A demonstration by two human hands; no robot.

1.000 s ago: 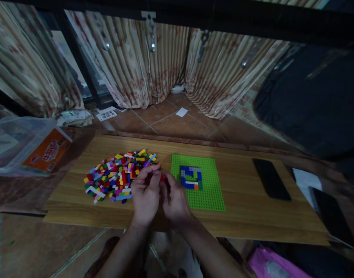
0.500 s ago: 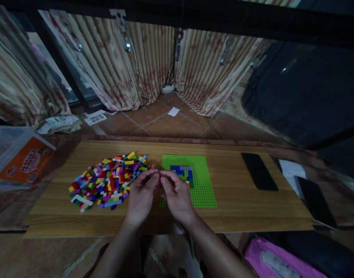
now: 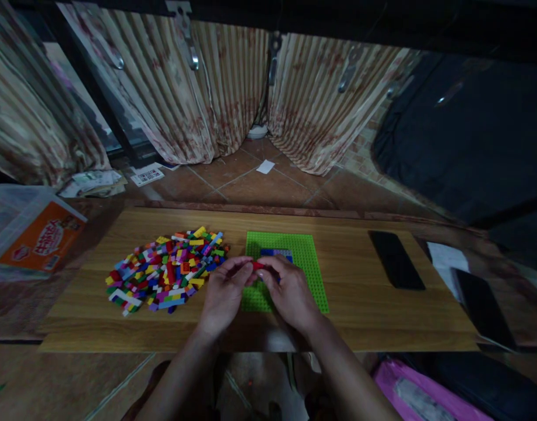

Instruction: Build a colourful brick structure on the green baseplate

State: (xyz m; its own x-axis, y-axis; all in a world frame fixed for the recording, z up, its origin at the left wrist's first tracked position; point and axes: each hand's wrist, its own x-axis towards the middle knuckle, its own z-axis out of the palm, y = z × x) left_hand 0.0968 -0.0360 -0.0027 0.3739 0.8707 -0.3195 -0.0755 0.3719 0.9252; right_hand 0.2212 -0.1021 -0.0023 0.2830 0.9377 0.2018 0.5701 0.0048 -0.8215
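Note:
A small red toy brick [image 3: 257, 265] is pinched between the fingertips of both hands. My left hand [image 3: 227, 289] grips its left end, and my right hand [image 3: 290, 289] has the right end. Both hands are over the left part of a green studded baseplate [image 3: 310, 263]. Blue bricks [image 3: 276, 252] and a pale purple one sit on the plate just behind my fingers; the rest of that build is hidden by my hands. Left of my left hand lies a heap of loose toy bricks [image 3: 167, 272] in many colours.
The wooden table [image 3: 351, 327] carries a black phone-like slab [image 3: 395, 259] on the right. Beyond that end are white paper [image 3: 448, 260] and another dark flat device [image 3: 483, 307]. A clear plastic tub with an orange label [image 3: 40, 237] stands at the left.
Both hands have shifted slightly right, and my right hand has turned. The red brick, barely visible before, now shows between my fingertips. The camera view has moved a little.

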